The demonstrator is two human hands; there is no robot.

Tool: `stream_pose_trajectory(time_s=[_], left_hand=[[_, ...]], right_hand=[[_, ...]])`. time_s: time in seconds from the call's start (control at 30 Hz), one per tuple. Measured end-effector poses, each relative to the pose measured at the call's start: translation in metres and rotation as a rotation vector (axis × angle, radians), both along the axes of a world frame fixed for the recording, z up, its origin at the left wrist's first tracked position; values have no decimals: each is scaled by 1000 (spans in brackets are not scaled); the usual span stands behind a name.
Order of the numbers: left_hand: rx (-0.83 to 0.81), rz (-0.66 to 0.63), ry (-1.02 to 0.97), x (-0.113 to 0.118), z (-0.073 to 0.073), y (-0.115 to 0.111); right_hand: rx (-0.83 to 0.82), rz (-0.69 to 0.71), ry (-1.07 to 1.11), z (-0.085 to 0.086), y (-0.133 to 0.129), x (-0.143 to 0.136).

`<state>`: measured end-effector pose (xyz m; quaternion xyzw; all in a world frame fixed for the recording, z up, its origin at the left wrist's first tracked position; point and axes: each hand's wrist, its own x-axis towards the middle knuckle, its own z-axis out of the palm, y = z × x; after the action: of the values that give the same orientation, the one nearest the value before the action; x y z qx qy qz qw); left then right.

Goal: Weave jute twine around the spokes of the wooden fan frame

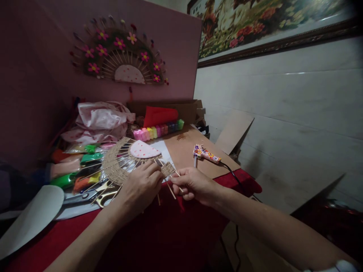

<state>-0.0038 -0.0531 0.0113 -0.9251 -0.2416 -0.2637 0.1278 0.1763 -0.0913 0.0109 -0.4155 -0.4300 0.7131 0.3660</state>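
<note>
A half-round fan frame (115,164) of thin wooden sticks, woven with brown twine, lies on the table in front of me. Its inner edge carries a white fabric half-circle (144,149) with red dots. My left hand (146,183) is closed on the frame's sticks near the woven band, its fingertips partly hidden. At the frame's right end, beside a short woven stretch (168,169), my right hand (193,184) pinches a thin wooden stick. Several stick ends poke out below and between my hands.
A flowered glue gun (207,154) with a black cord lies on brown board (184,145) at right. Scissors (106,196) and bagged coloured clay (66,168) lie left. Behind are clay packs (159,130) and pink cloth (102,119). A finished flowered fan (119,53) hangs above.
</note>
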Motion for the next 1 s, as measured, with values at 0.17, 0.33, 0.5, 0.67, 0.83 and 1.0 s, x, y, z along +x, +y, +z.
stream_pose_trajectory(time_s=[0.17,0.33,0.5,0.67,0.83,1.0], left_hand=[[33,-34,25,-2,4,-3],[19,-38,15,-5,7,-8],[-12,-12,-36,-7,9,-10],[-38,-6,-38,-6,12,-12],[-68,15,-22,-5,13,-12],[-89,6,-76,-5,16,-12]], right_hand=[[-69,6,60,-2,6,-1],[-92,-9,38,-5,11,-4],[-90,-27,28,-8,13,-3],[-77,-18,30,-11,14,0],[-74,-25,19,-8,12,-2],[-65,-34,18,-6,10,-3]])
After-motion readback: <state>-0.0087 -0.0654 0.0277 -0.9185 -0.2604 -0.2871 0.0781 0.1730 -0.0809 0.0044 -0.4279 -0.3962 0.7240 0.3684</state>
